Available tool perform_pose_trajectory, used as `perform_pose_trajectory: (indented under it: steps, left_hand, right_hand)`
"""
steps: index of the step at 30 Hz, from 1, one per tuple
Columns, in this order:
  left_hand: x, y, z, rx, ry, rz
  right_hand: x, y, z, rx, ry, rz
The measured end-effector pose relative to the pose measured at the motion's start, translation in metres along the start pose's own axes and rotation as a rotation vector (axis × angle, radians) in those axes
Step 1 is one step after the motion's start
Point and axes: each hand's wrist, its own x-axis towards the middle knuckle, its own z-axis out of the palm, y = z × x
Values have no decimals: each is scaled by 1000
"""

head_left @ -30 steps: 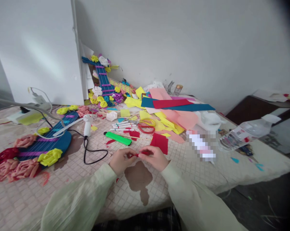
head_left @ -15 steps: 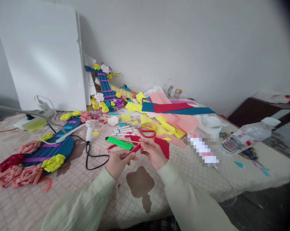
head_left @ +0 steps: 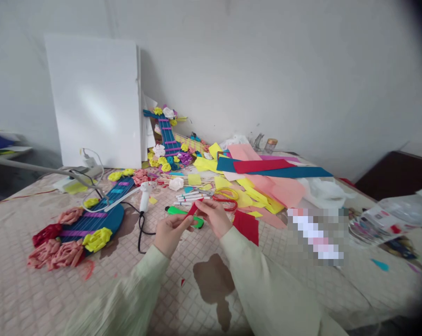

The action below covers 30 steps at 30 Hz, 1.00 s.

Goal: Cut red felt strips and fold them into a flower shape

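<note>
A small strip of red crepe paper [head_left: 193,211] is stretched between my two hands above the table. My left hand [head_left: 171,232] pinches its lower end, and my right hand [head_left: 215,217] grips the upper end with fingers pressed together. Directly behind them lies a bright green cutter-like tool [head_left: 174,211] with a black end, partly covered by my fingers. A larger red paper piece [head_left: 246,227] rests beside my right wrist. Scissors with red and yellow handles [head_left: 228,201] and several white markers [head_left: 190,198] lie just beyond.
At left, a blue paper guitar [head_left: 106,215] carries crepe flowers; a white glue gun [head_left: 145,198] with a black cord is beside it. Coloured paper sheets [head_left: 270,182] pile up behind. A plastic bottle [head_left: 382,214] lies at right, and a white board [head_left: 97,102] leans against the wall.
The view has shifted, so the table things appear further right and slightly lower. Both hands still hold the red strip, now more steeply tilted, with the right hand higher.
</note>
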Motion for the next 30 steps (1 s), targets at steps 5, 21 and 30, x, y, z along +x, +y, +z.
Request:
perform_pose_trajectory:
  steps: [5,21,30]
  left_hand:
    - [6,-3,5,23,-13,-23]
    - [34,-22,-46,1229,-215,421]
    - [58,-28,-45,1216,-200,297]
  right_hand:
    - [5,9,-9,46,45,-59]
    - [8,26,-43,-247,45,-23]
    - [-8,25,-31,-431,-245,186]
